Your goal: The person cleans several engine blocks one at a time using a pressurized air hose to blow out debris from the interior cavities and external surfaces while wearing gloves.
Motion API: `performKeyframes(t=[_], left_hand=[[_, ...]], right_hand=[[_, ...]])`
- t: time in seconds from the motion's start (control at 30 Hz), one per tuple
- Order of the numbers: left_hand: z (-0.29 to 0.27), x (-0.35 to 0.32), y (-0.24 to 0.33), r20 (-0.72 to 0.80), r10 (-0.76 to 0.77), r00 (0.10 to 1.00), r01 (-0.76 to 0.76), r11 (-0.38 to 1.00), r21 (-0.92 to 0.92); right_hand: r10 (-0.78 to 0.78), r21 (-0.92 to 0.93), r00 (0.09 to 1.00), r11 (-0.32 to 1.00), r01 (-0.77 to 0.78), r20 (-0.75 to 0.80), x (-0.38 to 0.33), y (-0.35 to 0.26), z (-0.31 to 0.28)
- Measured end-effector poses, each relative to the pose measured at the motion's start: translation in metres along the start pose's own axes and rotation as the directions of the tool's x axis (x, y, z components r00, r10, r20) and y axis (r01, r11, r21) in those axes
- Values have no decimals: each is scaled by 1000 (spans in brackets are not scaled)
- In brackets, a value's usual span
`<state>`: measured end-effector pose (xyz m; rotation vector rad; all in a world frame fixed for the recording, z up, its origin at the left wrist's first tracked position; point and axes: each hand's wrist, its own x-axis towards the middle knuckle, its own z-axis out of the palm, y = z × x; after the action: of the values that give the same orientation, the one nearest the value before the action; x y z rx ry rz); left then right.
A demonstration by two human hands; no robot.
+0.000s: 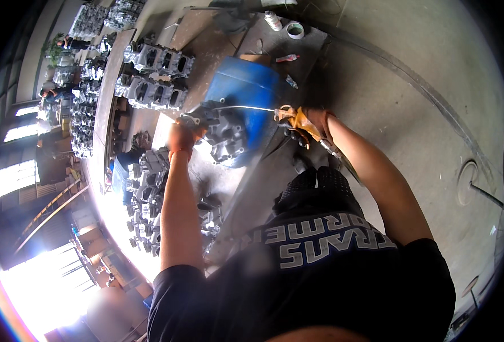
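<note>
here, blurred left hand (183,138) grips a grey casting (228,134); right hand (319,121) clasps an orange air gun (301,123).

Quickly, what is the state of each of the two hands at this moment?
Left hand: somewhat blurred, but appears closed on the grey metal casting.
Right hand: closed, holding the orange tool with the long thin nozzle.

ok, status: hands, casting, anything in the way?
Left hand on grey metal casting. Right hand gripping orange air blow gun, long thin nozzle reaching toward casting. Blue plastic drum behind casting in view; contact unclear.
</note>
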<state>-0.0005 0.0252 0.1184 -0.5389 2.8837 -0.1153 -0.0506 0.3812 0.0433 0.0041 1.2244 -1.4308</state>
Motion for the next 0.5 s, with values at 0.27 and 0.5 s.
performKeyframes(t=[0.27, 0.5], left_hand=[[30, 17, -29, -29, -12, 1000, 9, 996, -86], [12, 6, -13, -70, 39, 997, -38, 999, 13]], right_hand=[[-37, 39, 995, 999, 34, 95, 18, 24, -15], [-69, 199, 992, 979, 47, 105, 21, 18, -18]])
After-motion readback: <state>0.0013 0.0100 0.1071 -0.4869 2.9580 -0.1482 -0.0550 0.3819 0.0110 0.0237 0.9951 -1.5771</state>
